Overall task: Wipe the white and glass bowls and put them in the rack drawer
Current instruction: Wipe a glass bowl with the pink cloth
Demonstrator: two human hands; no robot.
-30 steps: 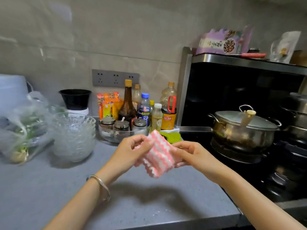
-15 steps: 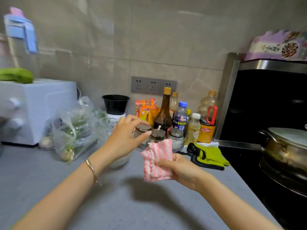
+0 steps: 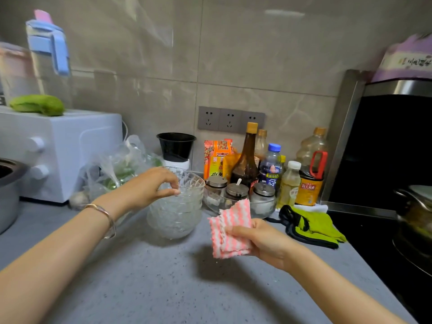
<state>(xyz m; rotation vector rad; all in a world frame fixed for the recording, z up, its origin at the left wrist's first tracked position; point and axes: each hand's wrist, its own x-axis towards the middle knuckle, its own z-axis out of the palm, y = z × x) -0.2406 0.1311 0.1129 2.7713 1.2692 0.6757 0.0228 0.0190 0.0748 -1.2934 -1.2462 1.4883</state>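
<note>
A stack of clear glass bowls stands on the grey counter, mid-frame. My left hand reaches over the stack from the left, and its fingertips pinch the near rim of the top bowl. My right hand holds a folded pink and white striped cloth just right of the bowls, above the counter. No white bowl and no rack drawer are in view.
Behind the bowls stand spice jars, sauce bottles and a black cup. A bag of vegetables and a white appliance sit at left. Green gloves lie at right beside the stove with a pot.
My left hand let go of the cloth, moved left and now pinches the top glass bowl's rim. My right hand keeps the cloth alone. The view swung left.
</note>
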